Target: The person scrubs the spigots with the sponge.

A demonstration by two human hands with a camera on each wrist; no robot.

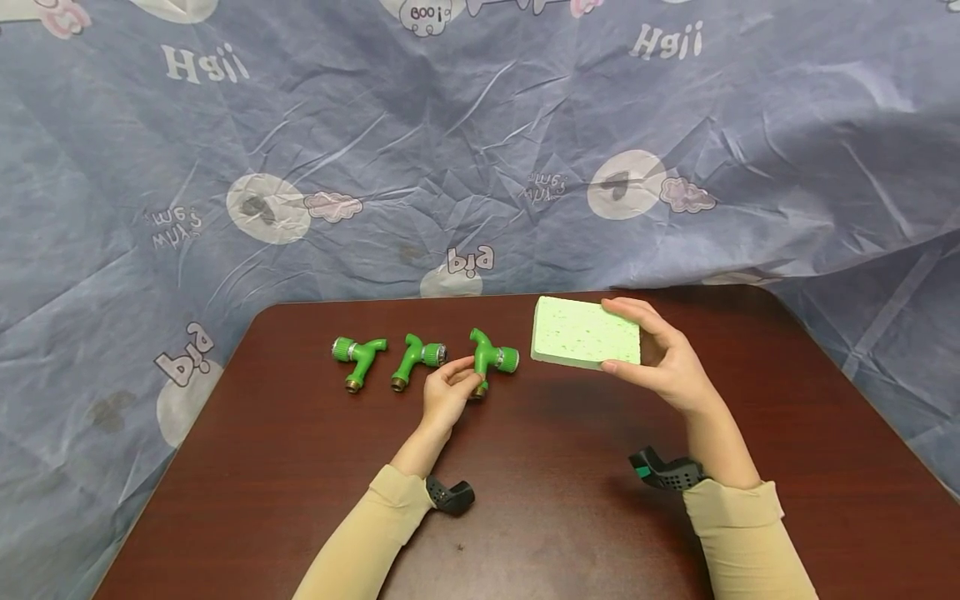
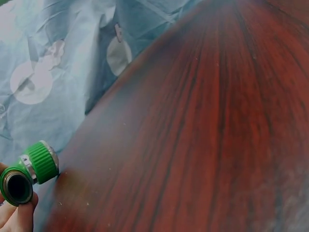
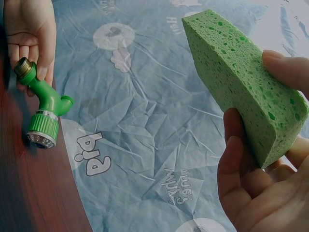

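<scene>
A light green sponge (image 1: 585, 332), rectangular and full of pores, is held up above the table by my right hand (image 1: 667, 354), thumb on one side and fingers on the other. My left hand (image 1: 448, 396) pinches a green tap (image 1: 483, 357) near its threaded brass end, as the right wrist view shows with the tap (image 3: 47, 99) and its ribbed knob. Two more green taps, a middle one (image 1: 411, 360) and a left one (image 1: 362, 358), lie on the table to the left of that hand. In the left wrist view the pinched tap's open end (image 2: 18, 187) faces the camera.
The dark red-brown wooden table (image 1: 525, 500) has its back edge against a grey-blue printed cloth (image 1: 420, 167) that hangs in creases. Black wrist mounts, one on the left (image 1: 452, 496) and one on the right (image 1: 666, 471), sit by the cream sleeves.
</scene>
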